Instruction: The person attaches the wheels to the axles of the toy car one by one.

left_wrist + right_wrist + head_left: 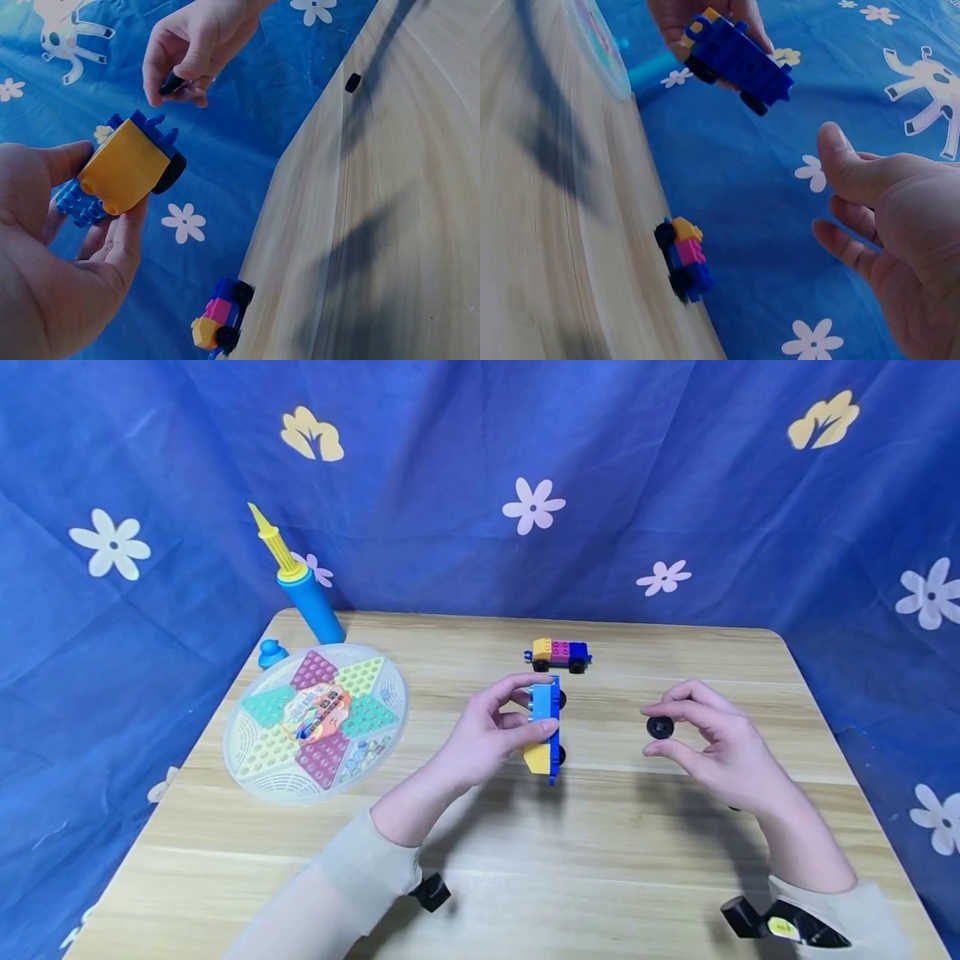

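My left hand (491,727) grips a toy block car (542,727) on its side above the table, with a dark blue base and light blue and yellow bricks. Two black wheels show along one side of that car in the right wrist view. Apart from it, to the right, my right hand (712,739) pinches a small black toy wheel (660,727) between thumb and fingers. The right wrist view hides this wheel behind the hand. Another black wheel (352,82) lies on the table, mostly covered by the right wrist in the head view.
A second block car (559,653) in yellow, pink and blue stands at the table's back. On the left are a round Chinese checkers board (251,760), a blue-and-yellow balloon pump (315,610) and a small blue duck-shaped toy (272,652). Blue curtain (450,527) surrounds the table.
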`<state>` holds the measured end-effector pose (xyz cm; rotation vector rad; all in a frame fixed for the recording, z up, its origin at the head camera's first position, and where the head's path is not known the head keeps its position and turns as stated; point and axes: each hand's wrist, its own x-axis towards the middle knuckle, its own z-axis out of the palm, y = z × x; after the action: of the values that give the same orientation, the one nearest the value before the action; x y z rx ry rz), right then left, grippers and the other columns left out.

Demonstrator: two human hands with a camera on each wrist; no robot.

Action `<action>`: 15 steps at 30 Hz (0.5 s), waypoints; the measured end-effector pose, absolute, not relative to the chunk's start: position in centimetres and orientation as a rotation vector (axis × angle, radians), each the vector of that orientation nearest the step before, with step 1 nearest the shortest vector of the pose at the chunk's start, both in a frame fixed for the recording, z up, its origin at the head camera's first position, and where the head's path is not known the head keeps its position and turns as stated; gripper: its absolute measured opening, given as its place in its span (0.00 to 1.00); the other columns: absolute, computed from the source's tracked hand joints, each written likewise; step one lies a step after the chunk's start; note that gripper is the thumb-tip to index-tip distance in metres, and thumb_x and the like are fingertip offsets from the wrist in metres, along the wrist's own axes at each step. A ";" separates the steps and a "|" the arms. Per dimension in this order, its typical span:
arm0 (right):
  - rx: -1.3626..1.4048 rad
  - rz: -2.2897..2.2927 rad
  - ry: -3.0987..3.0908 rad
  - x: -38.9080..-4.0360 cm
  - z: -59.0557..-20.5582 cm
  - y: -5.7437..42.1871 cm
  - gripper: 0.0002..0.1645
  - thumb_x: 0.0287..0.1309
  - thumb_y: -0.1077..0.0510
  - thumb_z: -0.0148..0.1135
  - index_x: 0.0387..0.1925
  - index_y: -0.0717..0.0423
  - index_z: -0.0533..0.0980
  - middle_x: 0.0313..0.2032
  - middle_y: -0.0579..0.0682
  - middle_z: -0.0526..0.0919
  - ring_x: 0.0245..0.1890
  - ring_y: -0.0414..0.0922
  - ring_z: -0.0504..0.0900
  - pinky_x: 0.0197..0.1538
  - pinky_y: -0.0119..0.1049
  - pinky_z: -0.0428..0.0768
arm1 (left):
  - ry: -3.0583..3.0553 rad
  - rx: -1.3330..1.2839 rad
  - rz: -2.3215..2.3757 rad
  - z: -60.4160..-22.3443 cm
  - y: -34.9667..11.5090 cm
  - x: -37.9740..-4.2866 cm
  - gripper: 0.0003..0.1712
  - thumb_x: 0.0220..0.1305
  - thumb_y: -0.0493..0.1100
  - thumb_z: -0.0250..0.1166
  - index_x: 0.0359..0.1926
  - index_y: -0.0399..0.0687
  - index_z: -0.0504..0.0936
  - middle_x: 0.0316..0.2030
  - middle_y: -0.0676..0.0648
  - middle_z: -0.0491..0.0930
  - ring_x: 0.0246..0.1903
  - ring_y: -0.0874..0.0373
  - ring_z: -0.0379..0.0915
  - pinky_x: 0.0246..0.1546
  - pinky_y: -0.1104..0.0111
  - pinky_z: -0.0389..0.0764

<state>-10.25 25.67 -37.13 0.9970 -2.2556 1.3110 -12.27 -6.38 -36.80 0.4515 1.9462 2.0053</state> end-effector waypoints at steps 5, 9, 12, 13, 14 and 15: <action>0.985 1.295 -2.241 -10.3 -36.5 24.8 0.37 0.30 0.85 0.79 0.49 0.64 0.86 0.42 0.56 0.84 0.41 0.43 0.82 0.49 0.25 0.80 | 1.941 0.471 2.008 -36.9 -6.3 -12.2 0.30 0.69 0.37 0.74 0.69 0.57 0.79 0.53 0.41 0.71 0.21 0.53 0.66 0.19 0.70 0.63; 0.982 1.266 -2.226 -10.2 -35.9 24.2 0.34 0.33 0.82 0.80 0.47 0.61 0.87 0.42 0.55 0.86 0.40 0.43 0.80 0.45 0.28 0.78 | 1.943 0.477 2.014 -36.9 -6.2 -12.2 0.29 0.68 0.36 0.74 0.68 0.57 0.80 0.53 0.41 0.71 0.20 0.56 0.64 0.19 0.71 0.62; 1.007 1.258 -2.202 -10.2 -35.4 23.7 0.32 0.35 0.80 0.80 0.46 0.60 0.87 0.42 0.55 0.87 0.39 0.43 0.80 0.42 0.30 0.77 | 1.948 0.485 2.015 -36.8 -6.0 -12.1 0.29 0.67 0.36 0.75 0.67 0.57 0.81 0.52 0.41 0.72 0.21 0.56 0.65 0.19 0.71 0.63; 1.020 1.260 -2.193 -10.2 -35.3 23.6 0.31 0.36 0.80 0.80 0.47 0.59 0.87 0.42 0.55 0.87 0.40 0.43 0.80 0.41 0.30 0.76 | 1.953 0.491 2.012 -36.8 -5.9 -12.0 0.29 0.67 0.36 0.75 0.67 0.57 0.81 0.52 0.41 0.72 0.21 0.56 0.66 0.19 0.71 0.64; 1.033 1.261 -2.185 -10.2 -35.2 23.4 0.31 0.36 0.80 0.79 0.47 0.59 0.87 0.42 0.55 0.87 0.40 0.43 0.81 0.41 0.30 0.77 | 1.959 0.499 2.008 -36.8 -5.8 -12.0 0.29 0.67 0.36 0.75 0.67 0.56 0.81 0.52 0.41 0.73 0.22 0.54 0.67 0.19 0.71 0.65; 1.048 1.262 -2.179 -10.3 -35.1 23.3 0.31 0.37 0.80 0.79 0.47 0.59 0.87 0.42 0.55 0.87 0.40 0.43 0.81 0.41 0.30 0.77 | 1.970 0.507 2.003 -36.8 -5.8 -12.0 0.29 0.67 0.36 0.75 0.67 0.56 0.81 0.52 0.41 0.73 0.23 0.54 0.69 0.20 0.71 0.66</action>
<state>-10.25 23.26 -35.11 1.0478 -2.1789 1.2622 -11.99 -5.75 -36.78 0.5075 1.9698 2.0028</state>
